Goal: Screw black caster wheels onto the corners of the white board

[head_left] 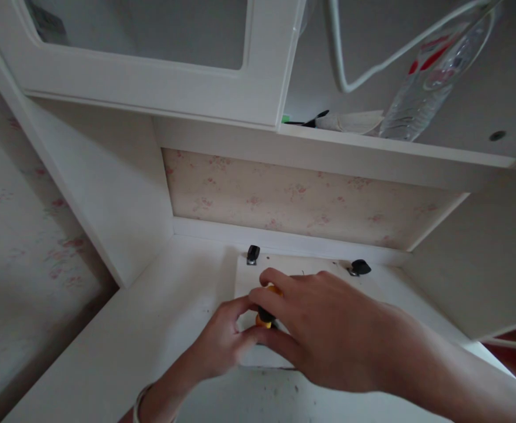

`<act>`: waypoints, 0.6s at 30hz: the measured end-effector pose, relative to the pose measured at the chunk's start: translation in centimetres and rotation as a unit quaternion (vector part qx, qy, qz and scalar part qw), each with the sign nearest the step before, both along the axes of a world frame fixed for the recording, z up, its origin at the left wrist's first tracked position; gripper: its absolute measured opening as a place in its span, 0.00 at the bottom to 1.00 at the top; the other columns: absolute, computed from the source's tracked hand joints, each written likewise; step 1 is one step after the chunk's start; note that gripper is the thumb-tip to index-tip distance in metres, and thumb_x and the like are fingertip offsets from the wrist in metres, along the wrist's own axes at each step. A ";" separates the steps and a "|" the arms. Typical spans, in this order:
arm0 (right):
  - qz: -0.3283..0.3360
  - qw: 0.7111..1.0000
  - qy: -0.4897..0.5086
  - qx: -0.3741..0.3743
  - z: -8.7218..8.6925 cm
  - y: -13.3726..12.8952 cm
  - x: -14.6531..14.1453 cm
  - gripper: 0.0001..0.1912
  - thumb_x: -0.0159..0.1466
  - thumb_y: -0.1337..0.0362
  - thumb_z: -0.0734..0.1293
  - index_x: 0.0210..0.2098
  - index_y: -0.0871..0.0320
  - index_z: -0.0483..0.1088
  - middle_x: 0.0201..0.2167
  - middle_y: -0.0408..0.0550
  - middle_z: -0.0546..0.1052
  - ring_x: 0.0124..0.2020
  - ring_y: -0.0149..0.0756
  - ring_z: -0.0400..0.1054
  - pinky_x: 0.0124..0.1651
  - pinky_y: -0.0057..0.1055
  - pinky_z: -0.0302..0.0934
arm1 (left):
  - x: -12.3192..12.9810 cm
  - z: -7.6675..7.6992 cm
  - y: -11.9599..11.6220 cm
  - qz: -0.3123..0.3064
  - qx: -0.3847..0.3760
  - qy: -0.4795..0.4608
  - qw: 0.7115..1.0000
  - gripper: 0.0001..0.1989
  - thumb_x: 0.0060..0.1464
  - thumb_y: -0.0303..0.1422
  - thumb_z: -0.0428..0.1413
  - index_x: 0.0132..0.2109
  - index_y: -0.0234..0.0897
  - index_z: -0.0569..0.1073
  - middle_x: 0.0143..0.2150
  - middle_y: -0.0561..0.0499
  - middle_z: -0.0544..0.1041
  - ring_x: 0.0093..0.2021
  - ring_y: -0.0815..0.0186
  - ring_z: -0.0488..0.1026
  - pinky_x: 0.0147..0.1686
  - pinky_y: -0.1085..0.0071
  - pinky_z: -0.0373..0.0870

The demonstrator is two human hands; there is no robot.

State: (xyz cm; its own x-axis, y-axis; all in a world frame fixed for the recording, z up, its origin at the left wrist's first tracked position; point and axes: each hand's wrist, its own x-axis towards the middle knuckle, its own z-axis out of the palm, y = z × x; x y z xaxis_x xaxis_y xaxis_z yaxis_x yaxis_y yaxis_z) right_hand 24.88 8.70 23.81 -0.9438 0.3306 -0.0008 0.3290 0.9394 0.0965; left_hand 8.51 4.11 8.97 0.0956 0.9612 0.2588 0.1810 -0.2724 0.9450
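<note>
Over a white board [249,276] on the white desk, my right hand [328,329] has its fingers wrapped round a yellow and black tool [265,315]. The tool is mostly covered by the fingers, and its lower end is hidden. Just left of it, my left hand [223,338] has its thumb and fingers pinched together close to the tool; what lies between them is too hidden to make out. Two black fittings stand along the board's far edge, one on the left [253,254] and one on the right [360,267].
The white desk [152,311] has side panels left and right. Overhead hang a cabinet door [152,88] and an open shelf [372,144] with a plastic bottle [421,94] and a white cable [385,61]. Small dark specks lie on the desk near the board.
</note>
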 end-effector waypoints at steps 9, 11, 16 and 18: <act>-0.012 1.000 -0.028 -0.006 0.3 0.0 -0.5 0.09 0.65 0.67 0.62 0.44 0.54 0.67 0.37 0.46 0.76 0.29 0.37 0.70 0.26 0.33 0.50 | -0.3 0.2 -0.1 -0.048 -0.031 -0.027 0.998 0.08 0.60 0.35 0.55 0.45 0.39 0.73 0.43 0.48 0.77 0.45 0.61 0.74 0.48 0.64 0.70; -0.018 1.000 -0.010 -0.003 0.3 0.0 -0.6 0.08 0.66 0.62 0.62 0.44 0.54 0.68 0.39 0.47 0.76 0.29 0.37 0.71 0.27 0.33 0.50 | -0.4 0.4 0.0 -0.034 -0.027 -0.010 0.999 0.06 0.58 0.33 0.56 0.43 0.39 0.74 0.42 0.49 0.78 0.44 0.61 0.74 0.48 0.65 0.69; -0.081 0.991 0.005 0.105 -0.4 0.2 -1.1 0.16 0.70 0.52 0.57 0.39 0.59 0.68 0.24 0.49 0.75 0.24 0.41 0.71 0.23 0.32 0.44 | 0.3 0.4 0.6 0.063 0.019 0.007 0.998 0.10 0.49 0.34 0.65 0.37 0.39 0.72 0.40 0.50 0.76 0.42 0.61 0.73 0.45 0.66 0.70; -0.064 0.995 -0.004 0.083 -0.2 0.2 -0.9 0.10 0.70 0.60 0.58 0.40 0.58 0.67 0.26 0.48 0.76 0.25 0.39 0.71 0.23 0.32 0.43 | 0.3 0.4 0.6 0.048 0.023 -0.003 0.999 0.10 0.53 0.35 0.62 0.41 0.39 0.72 0.43 0.48 0.76 0.45 0.60 0.72 0.48 0.64 0.69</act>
State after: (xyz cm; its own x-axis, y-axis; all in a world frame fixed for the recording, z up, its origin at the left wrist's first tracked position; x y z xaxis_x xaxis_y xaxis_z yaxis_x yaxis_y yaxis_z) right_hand 23.96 8.93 23.59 -0.8941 0.4443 0.0571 0.4437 0.8609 0.2491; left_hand 8.76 4.69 9.34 0.0015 0.9527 0.3038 0.2032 -0.2978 0.9327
